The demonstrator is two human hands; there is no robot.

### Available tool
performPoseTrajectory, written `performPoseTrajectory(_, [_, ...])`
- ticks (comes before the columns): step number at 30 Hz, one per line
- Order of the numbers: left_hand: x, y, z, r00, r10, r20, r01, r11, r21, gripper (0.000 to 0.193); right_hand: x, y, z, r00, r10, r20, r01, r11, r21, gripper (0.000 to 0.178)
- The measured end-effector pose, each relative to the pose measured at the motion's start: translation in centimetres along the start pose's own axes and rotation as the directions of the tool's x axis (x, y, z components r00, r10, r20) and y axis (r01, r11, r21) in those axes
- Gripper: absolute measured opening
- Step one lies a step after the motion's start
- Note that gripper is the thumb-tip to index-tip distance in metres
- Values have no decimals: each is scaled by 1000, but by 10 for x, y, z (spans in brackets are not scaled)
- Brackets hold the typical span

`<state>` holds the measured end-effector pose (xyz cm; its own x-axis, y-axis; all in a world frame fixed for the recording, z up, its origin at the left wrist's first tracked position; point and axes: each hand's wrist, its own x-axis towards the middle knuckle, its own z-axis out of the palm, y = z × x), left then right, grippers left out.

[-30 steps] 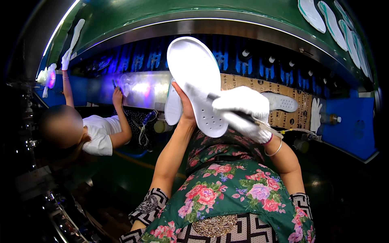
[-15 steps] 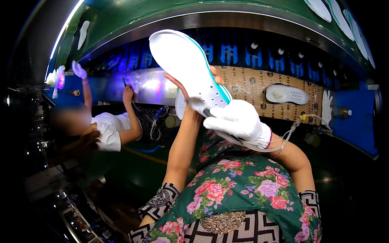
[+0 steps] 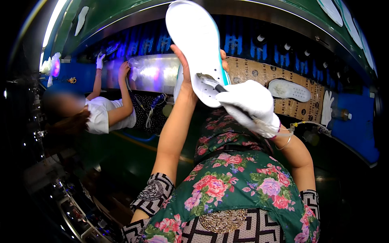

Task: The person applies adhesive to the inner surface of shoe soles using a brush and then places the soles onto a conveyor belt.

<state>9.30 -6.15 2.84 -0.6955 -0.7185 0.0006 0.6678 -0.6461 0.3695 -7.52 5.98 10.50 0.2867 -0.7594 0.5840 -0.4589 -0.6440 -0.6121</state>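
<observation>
My bare left hand [image 3: 185, 73] grips a white shoe sole [image 3: 194, 30] from beneath, holding it up at a tilt. The sole has a teal edge and small holes near its lower end. In my right hand [image 3: 251, 103], which wears a white knit glove, is a brush [image 3: 208, 80] with a dark handle and greyish bristles. Its bristles lie against the perforated part of the sole. A thin clear tube [image 3: 310, 123] passes by my right wrist. Behind my left forearm, a second white sole is partly hidden.
On a cardboard-covered bench [image 3: 251, 73] lies a pale perforated insole [image 3: 289, 90], with a white glove [image 3: 327, 107] beside it. More soles [image 3: 330, 10] rest on the green conveyor [image 3: 263, 6] above. A co-worker [image 3: 109, 113] in a white shirt works at left, near a shiny metal surface [image 3: 154, 73].
The sole has moved up and turned more upright. My right hand and the brush have shifted slightly right, with the bristles at the holes. The co-worker's gloved hand has come down toward the bench.
</observation>
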Motion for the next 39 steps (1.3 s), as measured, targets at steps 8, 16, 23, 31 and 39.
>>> performPoseTrajectory(8, [9, 14, 2, 979, -172, 110, 165, 984, 73, 107, 3, -8, 1, 994, 16, 107, -46, 958, 285, 27])
performPoseTrajectory(16, [14, 22, -3, 942, -335, -17, 327, 905, 272, 107, -3, -5, 9, 944, -100, 314, 51, 986, 160, 39])
performPoseTrajectory(23, [18, 18, 5, 948, -245, -202, 316, 791, 525, 79, -1, 10, 7, 970, -105, 221, 81, 990, 113, 40])
performPoseTrajectory(31, [21, 21, 40, 860, -312, -404, 493, 303, 815, 93, -4, 3, 5, 961, 55, 270, -145, 934, 327, 25])
performPoseTrajectory(39, [24, 23, 32, 788, -302, -537, 551, -44, 833, 104, -15, 2, 6, 938, -1, 345, -85, 968, 235, 25])
